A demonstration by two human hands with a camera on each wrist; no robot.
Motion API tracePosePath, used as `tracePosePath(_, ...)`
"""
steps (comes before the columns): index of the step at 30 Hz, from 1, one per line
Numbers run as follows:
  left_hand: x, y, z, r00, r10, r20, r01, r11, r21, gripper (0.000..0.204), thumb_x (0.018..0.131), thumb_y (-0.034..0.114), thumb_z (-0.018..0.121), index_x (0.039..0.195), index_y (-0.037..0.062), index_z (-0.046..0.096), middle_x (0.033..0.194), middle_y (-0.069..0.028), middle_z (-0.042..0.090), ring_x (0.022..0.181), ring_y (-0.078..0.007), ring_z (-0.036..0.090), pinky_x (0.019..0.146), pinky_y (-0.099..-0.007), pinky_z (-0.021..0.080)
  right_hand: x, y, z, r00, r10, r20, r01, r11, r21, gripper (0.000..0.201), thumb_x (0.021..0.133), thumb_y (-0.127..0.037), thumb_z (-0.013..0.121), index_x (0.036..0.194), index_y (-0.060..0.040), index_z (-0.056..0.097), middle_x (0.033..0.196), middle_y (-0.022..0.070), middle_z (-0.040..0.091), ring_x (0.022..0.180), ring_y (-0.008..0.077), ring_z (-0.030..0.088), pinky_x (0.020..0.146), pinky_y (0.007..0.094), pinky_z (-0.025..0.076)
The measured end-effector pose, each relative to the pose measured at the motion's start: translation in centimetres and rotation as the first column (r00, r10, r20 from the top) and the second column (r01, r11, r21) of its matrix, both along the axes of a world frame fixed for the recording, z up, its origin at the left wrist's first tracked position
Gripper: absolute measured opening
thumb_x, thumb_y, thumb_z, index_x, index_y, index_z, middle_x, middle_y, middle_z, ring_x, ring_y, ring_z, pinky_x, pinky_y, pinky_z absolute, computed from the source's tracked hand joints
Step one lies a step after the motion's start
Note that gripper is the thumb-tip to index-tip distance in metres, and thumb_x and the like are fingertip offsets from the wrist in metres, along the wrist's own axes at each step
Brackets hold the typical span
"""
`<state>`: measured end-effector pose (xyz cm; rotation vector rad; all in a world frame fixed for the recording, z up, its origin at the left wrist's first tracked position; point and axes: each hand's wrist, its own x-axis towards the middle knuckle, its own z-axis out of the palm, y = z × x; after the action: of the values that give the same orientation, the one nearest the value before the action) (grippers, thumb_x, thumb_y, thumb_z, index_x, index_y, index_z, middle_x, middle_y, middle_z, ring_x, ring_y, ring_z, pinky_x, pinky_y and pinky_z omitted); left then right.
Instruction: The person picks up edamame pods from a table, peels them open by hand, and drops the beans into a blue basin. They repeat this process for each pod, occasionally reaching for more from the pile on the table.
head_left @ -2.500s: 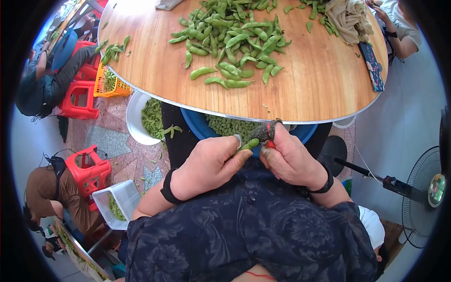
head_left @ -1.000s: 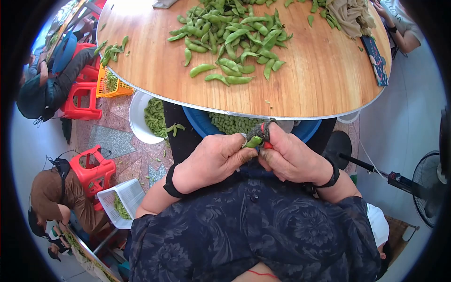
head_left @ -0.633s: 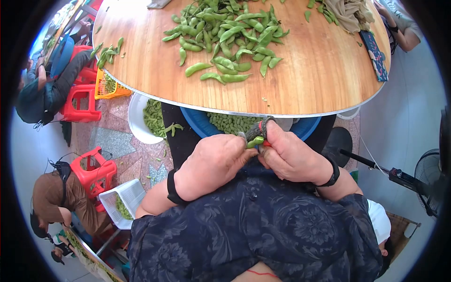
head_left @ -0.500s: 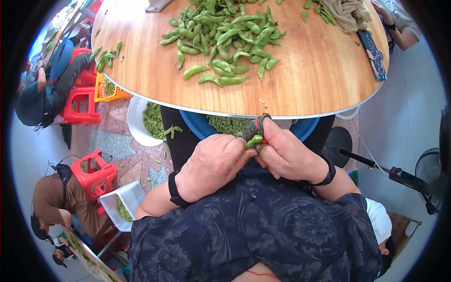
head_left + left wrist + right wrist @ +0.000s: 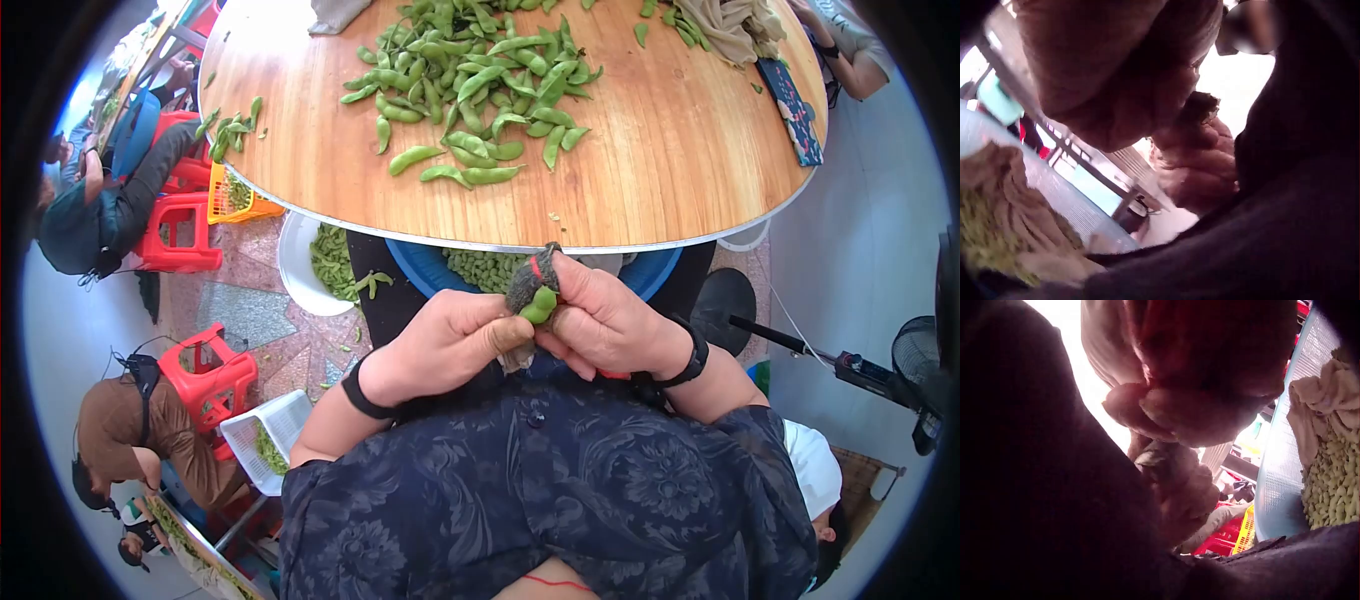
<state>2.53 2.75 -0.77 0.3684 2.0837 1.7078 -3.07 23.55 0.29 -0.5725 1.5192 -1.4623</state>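
A green soybean pod [image 5: 540,306] is between both hands in the head view, in front of the body. My left hand [image 5: 440,345] pinches its lower left end, the thumb along it. My right hand [image 5: 620,325] has curled fingers at the pod's right side and a dark grey cover with a red band on its forefinger [image 5: 535,275], behind the pod. Below the fingertips shows a greyish cloth-like scrap [image 5: 517,357]. Under the hands' far side, a blue basin [image 5: 415,268] holds shelled beans [image 5: 485,268]. Both wrist views are dark, the pod hidden there.
The round wooden table [image 5: 300,150] carries a heap of pods [image 5: 470,85], a beige cloth [image 5: 735,30] and a patterned dark blue object [image 5: 793,115]. A white bucket [image 5: 293,265] of pods, white basket [image 5: 285,415], red stools [image 5: 205,375] and a fan [image 5: 915,365] stand around.
The pod has gone from lying in the left fingertips to upright against the right forefinger's cover. The left thumb has straightened out along it, and the greyish scrap now shows below.
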Motion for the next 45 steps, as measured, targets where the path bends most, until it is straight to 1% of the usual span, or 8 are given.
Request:
tracePosePath(5, -0.8, 0.1, -1.2, 0.881, -0.125, 0.456, -0.091, 0.901, 0.424, 0.037, 0.099, 0.034, 0.05, 0.086, 0.0019, 0.063, 0.071, 0.0, 0.061, 0.056, -0.006, 0.049, 0.052, -0.0204, 0.038, -0.2, -0.1, 0.1, 0.979, -0.137, 0.148, 0.152, 0.984, -0.09, 0.011, 0.097, -0.009, 0.038, 0.102, -0.0073, 0.048, 0.064, -0.0008, 0.051, 0.044, 0.0053, 0.048, 0.038, 0.0197, 0.038)
tracePosePath(9, -0.8, 1.4, 0.2, 0.803, 0.049, -0.594, -0.288, 0.904, -0.316, 0.028, 0.077, 0.018, 0.076, 0.08, 0.0024, 0.053, 0.064, -0.012, 0.05, 0.056, -0.0293, 0.053, 0.051, -0.0358, 0.044, -0.2, 0.4, 0.7, 0.981, -0.193, -0.021, 0.193, 0.981, -0.002, 0.007, 0.096, -0.009, 0.043, 0.099, -0.0066, 0.048, 0.064, 0.0008, 0.052, 0.044, 0.0068, 0.05, 0.04, 0.0222, 0.039)
tracePosePath(13, -0.7, 1.4, 0.2, 0.672, -0.047, -0.739, -0.293, 0.9, -0.323, 0.027, 0.077, 0.015, 0.075, 0.081, 0.0025, 0.052, 0.063, -0.0102, 0.048, 0.057, -0.0306, 0.055, 0.051, -0.0385, 0.044, 0.6, 0.0, 0.7, 0.952, -0.238, -0.193, 0.241, 0.97, -0.005, 0.005, 0.094, -0.008, 0.045, 0.096, -0.006, 0.048, 0.062, 0.0024, 0.053, 0.044, 0.0078, 0.05, 0.042, 0.0248, 0.039)
tracePosePath(20, -0.2, 1.2, -0.7, 0.819, 0.099, -0.566, -0.247, 0.95, -0.191, 0.022, 0.096, 0.02, 0.056, 0.082, 0.0034, 0.053, 0.067, -0.0107, 0.055, 0.054, -0.0253, 0.056, 0.05, -0.0338, 0.046, 0.7, -0.5, 1.3, 0.943, -0.305, -0.133, 0.314, 0.948, 0.048, 0.005, 0.089, -0.007, 0.049, 0.094, -0.0045, 0.048, 0.062, 0.0112, 0.053, 0.054, 0.026, 0.057, 0.05, 0.0355, 0.044)
tracePosePath(22, -0.6, 0.9, -0.2, 0.982, 0.082, 0.172, -0.102, 0.989, 0.106, 0.031, 0.103, 0.025, 0.036, 0.092, 0.0014, 0.052, 0.068, -0.0026, 0.055, 0.053, -0.0122, 0.054, 0.048, -0.0276, 0.041, 0.6, -0.5, 0.8, 0.954, -0.298, -0.029, 0.3, 0.949, 0.1, 0.006, 0.088, -0.007, 0.05, 0.094, -0.0044, 0.048, 0.063, 0.0133, 0.053, 0.056, 0.0303, 0.058, 0.051, 0.0366, 0.045)
tracePosePath(24, -0.6, 1.4, -0.4, 0.971, 0.1, 0.218, -0.131, 0.983, 0.132, 0.032, 0.104, 0.028, 0.033, 0.099, 0.0014, 0.05, 0.071, -0.0015, 0.055, 0.056, -0.0094, 0.054, 0.05, -0.0247, 0.041, 0.6, -0.8, -1.6, 0.673, -0.377, -0.636, 0.374, 0.916, -0.148, 0.009, 0.085, -0.006, 0.054, 0.093, -0.0033, 0.049, 0.062, 0.0151, 0.055, 0.052, 0.0322, 0.058, 0.048, 0.0363, 0.047)
tracePosePath(30, -0.2, 1.7, -0.9, 0.973, 0.029, 0.229, -0.082, 0.971, 0.226, 0.04, 0.104, 0.033, 0.029, 0.124, 0.0005, 0.04, 0.082, -0.0017, 0.053, 0.067, -0.0082, 0.051, 0.061, -0.021, 0.042, 1.8, -0.8, -1.2, 0.375, -0.194, -0.907, 0.376, 0.926, -0.042, 0.016, 0.08, -0.007, 0.063, 0.088, -0.002, 0.05, 0.065, 0.0142, 0.057, 0.053, 0.0316, 0.06, 0.046, 0.0383, 0.048)
tracePosePath(45, -0.6, 2.2, -1.2, 0.957, 0.094, 0.274, -0.177, 0.939, 0.294, 0.032, 0.096, 0.016, 0.029, 0.115, 0.0025, 0.05, 0.082, 0.0007, 0.053, 0.065, -0.0062, 0.049, 0.058, -0.0202, 0.041, 2.0, -0.9, 0.4, 0.466, -0.187, -0.865, 0.347, 0.938, -0.016, 0.02, 0.079, -0.007, 0.065, 0.094, -0.0009, 0.053, 0.068, 0.0129, 0.061, 0.059, 0.0314, 0.063, 0.051, 0.0383, 0.051)
